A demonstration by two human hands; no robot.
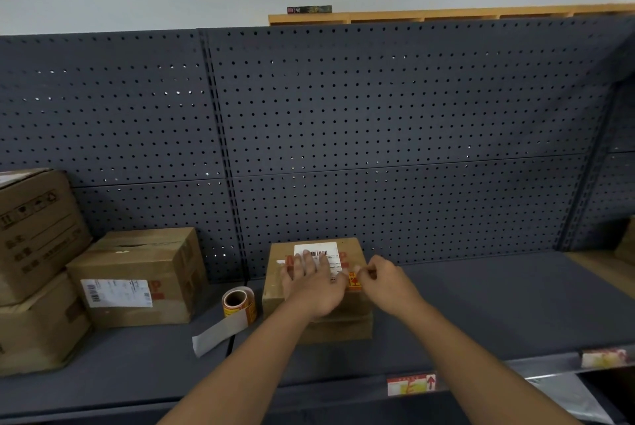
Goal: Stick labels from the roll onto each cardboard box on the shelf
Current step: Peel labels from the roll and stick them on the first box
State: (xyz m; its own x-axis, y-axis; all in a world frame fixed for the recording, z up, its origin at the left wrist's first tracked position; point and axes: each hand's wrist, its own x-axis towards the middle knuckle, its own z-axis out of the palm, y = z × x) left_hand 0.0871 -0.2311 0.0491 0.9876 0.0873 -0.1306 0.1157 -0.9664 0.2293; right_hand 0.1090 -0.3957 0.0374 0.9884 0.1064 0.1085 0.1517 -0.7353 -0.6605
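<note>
Here we press our left hand (314, 282), fingers flat, on the box (316, 278) to steady it, while our right hand (381, 278) pinches a label (354, 282) onto it; the roll (238, 304) stands just left of the box.

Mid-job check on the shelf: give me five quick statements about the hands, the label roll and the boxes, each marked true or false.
1. The left hand lies flat on top of the centre box. True.
2. The right hand is empty. False: it pinches a red and yellow label at the box's top right edge.
3. The label roll stands on the shelf to the right of that box. False: it is to the left, with a strip of backing paper trailing forward.
4. The centre box already carries a white barcode label. True.
5. The centre box sits directly on the shelf. False: it rests on a lower box.
</note>
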